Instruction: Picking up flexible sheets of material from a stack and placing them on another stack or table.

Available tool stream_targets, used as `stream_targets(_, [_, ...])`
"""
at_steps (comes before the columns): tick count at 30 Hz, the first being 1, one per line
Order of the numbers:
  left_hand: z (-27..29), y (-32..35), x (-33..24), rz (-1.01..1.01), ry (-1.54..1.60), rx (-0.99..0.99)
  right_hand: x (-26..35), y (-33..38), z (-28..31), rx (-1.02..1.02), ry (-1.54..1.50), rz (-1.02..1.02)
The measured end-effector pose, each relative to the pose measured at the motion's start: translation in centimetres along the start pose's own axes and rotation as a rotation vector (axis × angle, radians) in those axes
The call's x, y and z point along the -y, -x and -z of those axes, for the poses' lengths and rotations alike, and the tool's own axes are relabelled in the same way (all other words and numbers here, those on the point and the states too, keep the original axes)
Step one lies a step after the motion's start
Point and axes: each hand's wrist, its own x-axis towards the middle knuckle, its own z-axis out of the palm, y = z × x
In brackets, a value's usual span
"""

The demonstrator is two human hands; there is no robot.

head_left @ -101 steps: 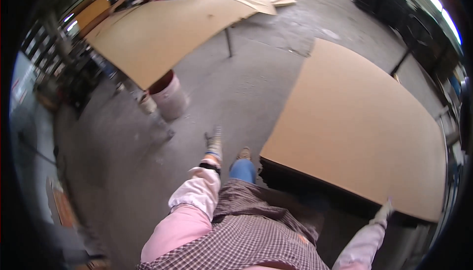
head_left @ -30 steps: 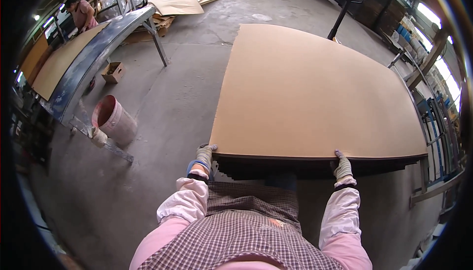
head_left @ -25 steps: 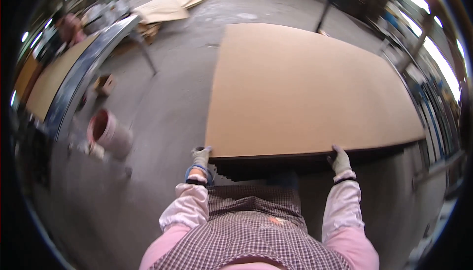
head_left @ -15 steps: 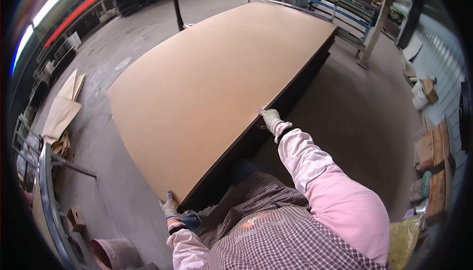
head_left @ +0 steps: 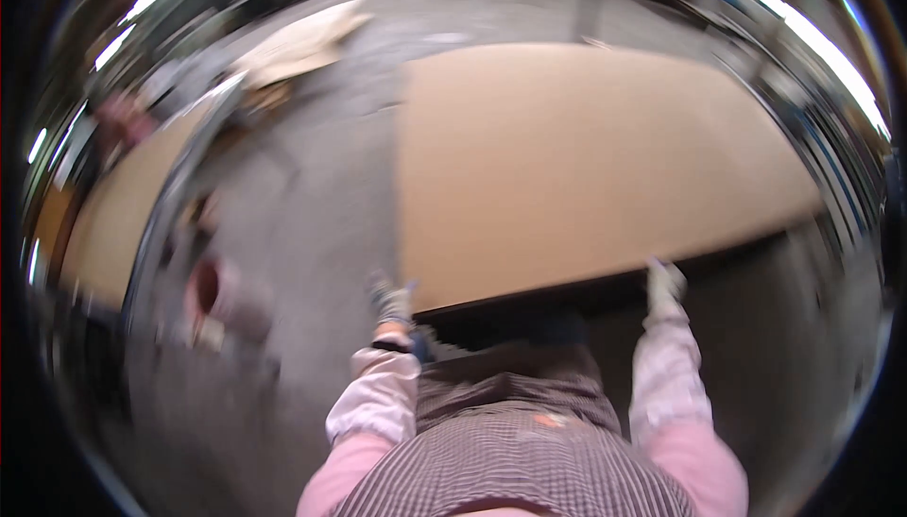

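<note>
A large tan board (head_left: 567,168) lies flat in front of me, on top of a dark stack whose side (head_left: 605,292) shows under its near edge. At the near left corner is my left hand (head_left: 389,302) in a light glove, a fingertip by the board's side; motion smears its fingers, so their grip is unclear. Farther right, my right hand (head_left: 665,286), also gloved, grips the near edge with its fingertips on top. The underside of that grip is hidden.
A metal-edged table (head_left: 175,172) with a tan top stands at left. Near it lie a reddish cylindrical bucket (head_left: 227,300) and, farther back, loose tan sheets (head_left: 302,45). Blurred racks (head_left: 831,163) stand beyond the board's right end.
My view has swung left, so the board now sits more to the right and squarer to me. The left-side table and bucket have come further into view. Both hands remain at the near edge.
</note>
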Motion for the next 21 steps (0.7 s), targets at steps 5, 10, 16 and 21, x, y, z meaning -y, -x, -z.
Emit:
stream_targets(5, [3.0, -1.4, 5.4, 0.301, 0.631, -0.287, -1.8, 3.4, 1.2, -0.047, -0.208, 0.131])
stream_targets(10, [12.3, 1.8, 15.0, 0.609, 1.251, -0.466, 0.2, 6.1, -4.9, 0.204, -0.362, 0.096])
stream_targets(16, [19.0, 3.6, 23.3, 0.579, 1.468, -0.619, 4.1, 9.0, -9.1, 0.389, -0.456, 0.14])
stream_targets(21, [21.5, 3.3, 27.3, 0.633, 1.542, -0.687, 3.3, 7.6, -11.3, 0.407, -0.433, 0.136])
